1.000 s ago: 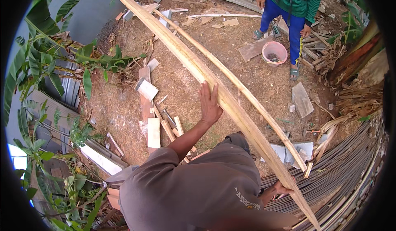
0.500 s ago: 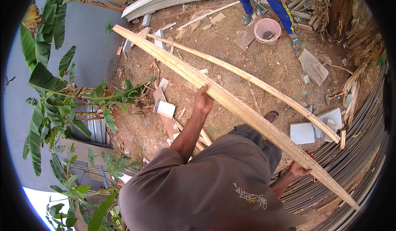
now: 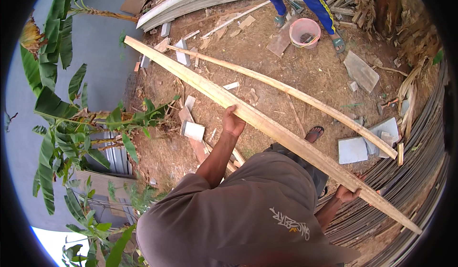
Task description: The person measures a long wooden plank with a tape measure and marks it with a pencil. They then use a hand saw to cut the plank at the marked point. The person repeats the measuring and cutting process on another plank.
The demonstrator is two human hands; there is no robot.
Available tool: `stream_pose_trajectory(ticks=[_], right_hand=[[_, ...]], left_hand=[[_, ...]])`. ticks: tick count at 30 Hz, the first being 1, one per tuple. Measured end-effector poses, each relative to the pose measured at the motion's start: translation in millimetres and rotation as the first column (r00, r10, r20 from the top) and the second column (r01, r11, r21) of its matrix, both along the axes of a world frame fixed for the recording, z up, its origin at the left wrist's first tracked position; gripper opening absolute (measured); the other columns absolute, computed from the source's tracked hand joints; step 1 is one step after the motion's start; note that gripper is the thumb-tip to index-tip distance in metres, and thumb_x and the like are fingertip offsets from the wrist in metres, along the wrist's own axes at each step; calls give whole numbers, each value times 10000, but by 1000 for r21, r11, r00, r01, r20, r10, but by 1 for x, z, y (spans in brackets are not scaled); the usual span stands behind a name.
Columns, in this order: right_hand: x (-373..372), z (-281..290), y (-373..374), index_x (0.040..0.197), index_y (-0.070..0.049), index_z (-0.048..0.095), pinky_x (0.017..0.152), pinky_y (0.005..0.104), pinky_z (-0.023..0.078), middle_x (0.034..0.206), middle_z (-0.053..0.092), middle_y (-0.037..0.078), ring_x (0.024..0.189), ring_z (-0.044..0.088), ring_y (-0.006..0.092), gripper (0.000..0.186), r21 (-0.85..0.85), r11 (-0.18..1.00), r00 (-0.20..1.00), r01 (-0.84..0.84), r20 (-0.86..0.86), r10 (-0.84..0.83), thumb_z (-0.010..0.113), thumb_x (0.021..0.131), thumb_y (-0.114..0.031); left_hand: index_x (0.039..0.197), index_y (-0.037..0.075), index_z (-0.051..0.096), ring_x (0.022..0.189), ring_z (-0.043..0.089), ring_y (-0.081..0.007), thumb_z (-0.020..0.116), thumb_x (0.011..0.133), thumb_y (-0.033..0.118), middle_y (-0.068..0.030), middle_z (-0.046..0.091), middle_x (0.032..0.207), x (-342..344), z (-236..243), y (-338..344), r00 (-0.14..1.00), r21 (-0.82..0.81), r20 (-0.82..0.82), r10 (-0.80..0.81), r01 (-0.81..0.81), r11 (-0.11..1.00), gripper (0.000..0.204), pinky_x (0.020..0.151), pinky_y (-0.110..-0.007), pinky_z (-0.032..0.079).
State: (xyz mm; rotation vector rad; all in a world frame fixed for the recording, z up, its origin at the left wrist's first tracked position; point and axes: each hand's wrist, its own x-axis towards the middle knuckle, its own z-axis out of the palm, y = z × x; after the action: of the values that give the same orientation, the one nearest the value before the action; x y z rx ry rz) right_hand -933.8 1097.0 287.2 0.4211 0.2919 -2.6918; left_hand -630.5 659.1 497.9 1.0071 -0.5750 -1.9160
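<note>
A long, pale wooden plank point(image 3: 276, 128) stretches diagonally in front of me, from the upper left down to the lower right. My left hand point(image 3: 233, 122) grips its near edge around the middle, thumb on top and the other fingers hidden beneath. Nearer the right end, my right hand point(image 3: 348, 194) is wrapped round the same plank from below. Beyond it, a thinner wooden strip point(image 3: 286, 90) runs roughly alongside, its right end by some grey blocks. Neither hand touches that strip.
Another person in blue trousers point(image 3: 312, 0) stands at the far side by a pink bucket point(image 3: 305, 32). Grey blocks point(image 3: 353, 150) lie at the right, near a stack of long dark strips point(image 3: 410, 176). Banana plants point(image 3: 52, 138) line the left wall. Wood scraps litter the dirt.
The plank's left end has dropped slightly and its right end has risen a little, so it slopes less steeply. Both hands keep their hold; the left has shifted slightly down and left.
</note>
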Motion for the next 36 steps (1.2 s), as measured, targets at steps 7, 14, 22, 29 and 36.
stream_pose_trajectory(ticks=[7, 14, 22, 29, 36], right_hand=[[-4, -11, 6, 1361, 13, 543, 1097, 512, 403, 1119, 640, 128, 1050, 600, 295, 591, 98, 992, 997, 75, 3, -75, 658, 889, -325], [26, -6, 3, 1314, -75, 581, 1069, 503, 439, 1051, 622, 104, 1034, 612, 274, 543, 73, 994, 991, 78, 104, -86, 696, 833, -299], [12, 53, -9, 1343, -122, 542, 1030, 527, 471, 1028, 616, 98, 993, 622, 281, 584, 78, 979, 969, 188, 148, -198, 681, 799, -281], [-1, 98, -1, 1371, -135, 532, 1071, 511, 447, 1017, 606, 92, 1016, 604, 262, 621, 41, 973, 974, 227, 9, -228, 697, 794, -295], [-27, 187, 19, 1383, -153, 526, 1050, 533, 452, 1038, 594, 90, 1028, 600, 263, 627, 57, 966, 948, 251, -217, -233, 728, 830, -368]], left_hand=[[1313, 87, 565, 1221, 583, -310, 636, 957, 479, -117, 647, 1270, 2, -22, 6, 992, 101, 118, 48, -60, 993, 534, 1093, -507, 425], [1575, 132, 323, 1448, 269, -496, 571, 959, 597, -277, 271, 1588, 58, -13, -48, -170, -261, 555, 815, 894, 365, 811, 1166, -634, 243], [1219, 45, 610, 1409, 383, -429, 281, 1083, 491, -223, 480, 1473, 59, -2, -88, -178, 67, 624, 761, 982, 175, 571, 1130, -600, 293], [1357, -9, 477, 1472, 245, -453, 330, 1006, 668, -251, 313, 1575, 73, -30, -109, -121, 24, 723, 680, 988, 150, 777, 1175, -620, 183], [1512, 111, 373, 1409, 385, -319, 499, 922, 735, -123, 446, 1508, 53, -30, -102, 423, -279, 664, 617, 905, -320, 868, 1145, -561, 296]])
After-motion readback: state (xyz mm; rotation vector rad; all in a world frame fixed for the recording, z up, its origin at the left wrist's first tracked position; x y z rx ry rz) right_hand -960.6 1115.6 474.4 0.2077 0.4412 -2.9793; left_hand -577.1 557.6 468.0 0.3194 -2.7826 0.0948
